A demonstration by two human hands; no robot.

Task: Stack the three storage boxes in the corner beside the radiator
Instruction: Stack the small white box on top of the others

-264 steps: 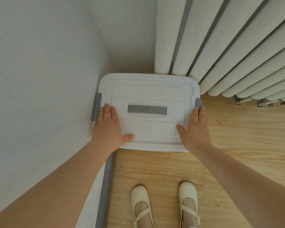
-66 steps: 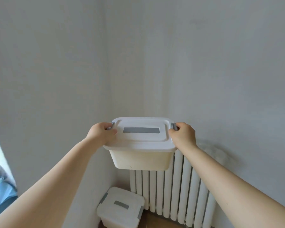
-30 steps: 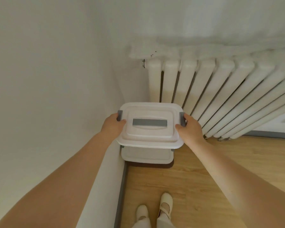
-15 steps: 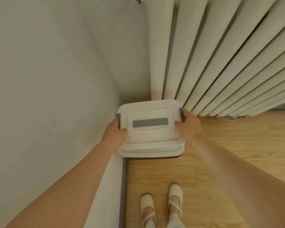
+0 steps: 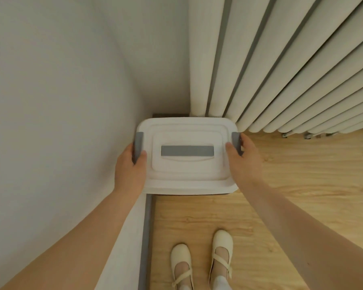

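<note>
A white storage box (image 5: 188,170) with a grey handle strip on its lid and grey side clips sits in the corner, seen from straight above. It covers the box below it; only a thin dark edge of that one (image 5: 197,194) shows at the front. My left hand (image 5: 131,168) grips the left clip side and my right hand (image 5: 242,162) grips the right clip side. No third box is in view.
The white radiator (image 5: 281,70) stands directly behind and to the right of the box. The left wall (image 5: 61,101) with a grey skirting (image 5: 146,237) runs along the box's left side. Wooden floor (image 5: 302,185) spreads to the right; my feet (image 5: 201,260) stand just in front.
The box in my hands has come down onto the lower box and now covers it squarely. My view has tipped further down and closer.
</note>
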